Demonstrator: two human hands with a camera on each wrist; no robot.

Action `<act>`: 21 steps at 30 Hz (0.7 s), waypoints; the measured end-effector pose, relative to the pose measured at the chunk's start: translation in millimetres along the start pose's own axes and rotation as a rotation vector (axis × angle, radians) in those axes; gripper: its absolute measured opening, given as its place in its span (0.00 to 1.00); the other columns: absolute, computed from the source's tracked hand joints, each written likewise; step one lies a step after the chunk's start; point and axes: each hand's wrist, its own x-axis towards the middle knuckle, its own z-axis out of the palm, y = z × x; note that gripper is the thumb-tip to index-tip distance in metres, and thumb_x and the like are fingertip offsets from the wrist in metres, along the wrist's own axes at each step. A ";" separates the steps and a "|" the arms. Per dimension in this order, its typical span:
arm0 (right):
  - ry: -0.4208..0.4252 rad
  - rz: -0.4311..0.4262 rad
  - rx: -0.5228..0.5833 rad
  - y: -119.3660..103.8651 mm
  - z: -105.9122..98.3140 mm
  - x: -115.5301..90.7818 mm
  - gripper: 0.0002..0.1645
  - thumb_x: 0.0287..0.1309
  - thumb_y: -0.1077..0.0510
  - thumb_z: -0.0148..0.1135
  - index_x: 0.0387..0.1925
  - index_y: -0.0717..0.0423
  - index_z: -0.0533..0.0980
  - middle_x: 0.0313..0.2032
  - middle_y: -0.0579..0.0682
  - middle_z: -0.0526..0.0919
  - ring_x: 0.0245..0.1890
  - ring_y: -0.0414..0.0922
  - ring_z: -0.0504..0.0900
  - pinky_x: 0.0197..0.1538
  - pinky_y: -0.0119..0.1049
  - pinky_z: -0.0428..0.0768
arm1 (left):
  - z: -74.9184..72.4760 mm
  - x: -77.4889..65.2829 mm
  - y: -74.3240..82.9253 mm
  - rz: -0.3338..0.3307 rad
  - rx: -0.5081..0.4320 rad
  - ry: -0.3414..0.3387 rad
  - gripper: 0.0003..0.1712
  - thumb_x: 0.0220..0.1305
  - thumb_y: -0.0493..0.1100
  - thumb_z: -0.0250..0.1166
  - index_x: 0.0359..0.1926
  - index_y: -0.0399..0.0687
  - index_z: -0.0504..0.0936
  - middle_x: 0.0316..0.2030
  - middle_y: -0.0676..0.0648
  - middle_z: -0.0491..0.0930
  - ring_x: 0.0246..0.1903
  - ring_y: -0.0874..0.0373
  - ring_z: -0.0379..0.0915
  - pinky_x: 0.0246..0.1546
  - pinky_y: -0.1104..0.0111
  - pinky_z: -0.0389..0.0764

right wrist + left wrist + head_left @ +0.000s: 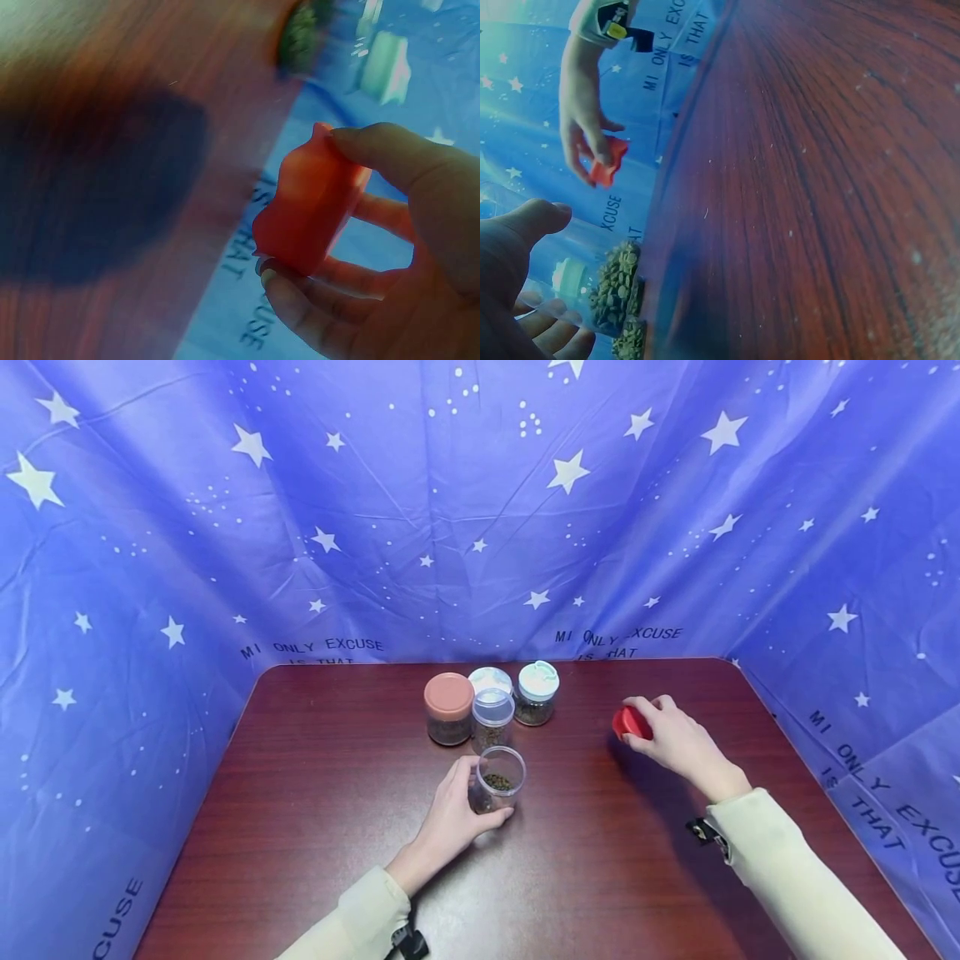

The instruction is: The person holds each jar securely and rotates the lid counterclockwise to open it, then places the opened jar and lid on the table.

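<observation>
On the table, my left hand (453, 810) grips an uncovered clear jar (495, 803) from its left side, thumb in front and fingers behind. Dried greenish-brown bits (616, 292) lie in its bottom. Off to the right, my right hand (678, 743) holds a red lid (628, 724) above the table, between thumb and fingertips. Its wavy edge shows in the right wrist view, where the lid (311, 206) is tilted on its side. Just behind the gripped jar stands a second clear jar (492, 718) with similar contents.
A jar with a salmon-coloured lid (448, 697) stands back left of the clear jars. Behind them is a white-topped jar (489, 678), partly hidden, and to its right a jar with a pale mint lid (538, 682). A starry blue curtain (480, 510) surrounds the table (300, 827).
</observation>
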 end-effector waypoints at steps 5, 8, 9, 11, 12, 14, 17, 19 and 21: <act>-0.054 0.069 0.008 18.8 9.3 4.4 0.40 0.59 0.51 0.72 0.67 0.63 0.66 0.49 0.76 0.72 0.33 0.65 0.80 0.33 0.61 0.80 | -0.1 -0.2 0.3 0.002 -0.003 -0.001 0.40 0.48 0.43 0.84 0.59 0.37 0.74 0.51 0.40 0.81 0.48 0.48 0.82 0.53 0.55 0.83; -0.091 0.108 0.006 28.1 15.1 6.0 0.40 0.59 0.52 0.72 0.64 0.67 0.65 0.48 0.75 0.71 0.35 0.65 0.79 0.38 0.62 0.80 | -0.2 -0.7 0.1 0.001 -0.007 -0.002 0.40 0.48 0.43 0.84 0.59 0.37 0.74 0.52 0.40 0.81 0.48 0.48 0.82 0.53 0.55 0.83; -0.102 0.118 0.006 30.9 16.8 6.2 0.40 0.58 0.52 0.72 0.64 0.68 0.66 0.48 0.75 0.71 0.35 0.65 0.79 0.39 0.62 0.81 | -0.3 -0.9 0.1 0.001 -0.009 -0.002 0.40 0.48 0.42 0.84 0.59 0.37 0.74 0.52 0.41 0.81 0.48 0.48 0.82 0.53 0.55 0.83; -0.121 0.131 0.009 35.2 19.8 6.2 0.39 0.58 0.53 0.73 0.62 0.69 0.66 0.47 0.75 0.70 0.35 0.65 0.79 0.40 0.62 0.81 | -0.3 -1.1 -0.2 0.000 -0.013 -0.003 0.40 0.48 0.42 0.84 0.59 0.37 0.74 0.52 0.41 0.81 0.49 0.48 0.82 0.54 0.55 0.83; -0.128 0.138 0.012 37.1 21.0 6.1 0.39 0.57 0.54 0.73 0.62 0.69 0.66 0.46 0.75 0.70 0.35 0.65 0.79 0.41 0.62 0.81 | -0.3 -1.2 -0.2 0.000 -0.013 -0.002 0.40 0.48 0.42 0.84 0.59 0.37 0.74 0.52 0.41 0.81 0.49 0.48 0.82 0.54 0.55 0.83; -0.138 0.145 0.014 40.6 23.3 6.5 0.40 0.56 0.54 0.74 0.62 0.69 0.65 0.46 0.76 0.70 0.35 0.65 0.79 0.42 0.62 0.81 | -0.4 -1.5 -0.5 0.001 -0.015 -0.001 0.40 0.48 0.42 0.84 0.59 0.38 0.74 0.51 0.42 0.80 0.49 0.47 0.82 0.54 0.55 0.83; -0.146 0.151 0.013 43.1 25.0 7.0 0.40 0.56 0.54 0.74 0.62 0.69 0.65 0.46 0.76 0.69 0.35 0.66 0.79 0.42 0.63 0.81 | -0.2 -1.7 -1.3 0.004 -0.017 0.002 0.40 0.48 0.42 0.84 0.59 0.38 0.74 0.51 0.42 0.81 0.49 0.47 0.82 0.54 0.56 0.83; -0.152 0.153 0.011 44.4 25.9 7.9 0.40 0.56 0.54 0.74 0.62 0.69 0.65 0.45 0.76 0.69 0.34 0.66 0.79 0.42 0.63 0.81 | -0.1 -1.9 -1.7 0.005 -0.017 0.002 0.40 0.47 0.42 0.84 0.59 0.38 0.74 0.51 0.42 0.81 0.49 0.47 0.82 0.54 0.56 0.83; -0.159 0.154 0.011 45.1 26.4 8.6 0.40 0.56 0.54 0.74 0.62 0.69 0.65 0.45 0.76 0.69 0.34 0.66 0.79 0.41 0.63 0.80 | -0.1 -1.9 -2.1 0.005 -0.017 0.002 0.40 0.47 0.42 0.84 0.59 0.38 0.74 0.50 0.42 0.81 0.48 0.48 0.82 0.53 0.56 0.83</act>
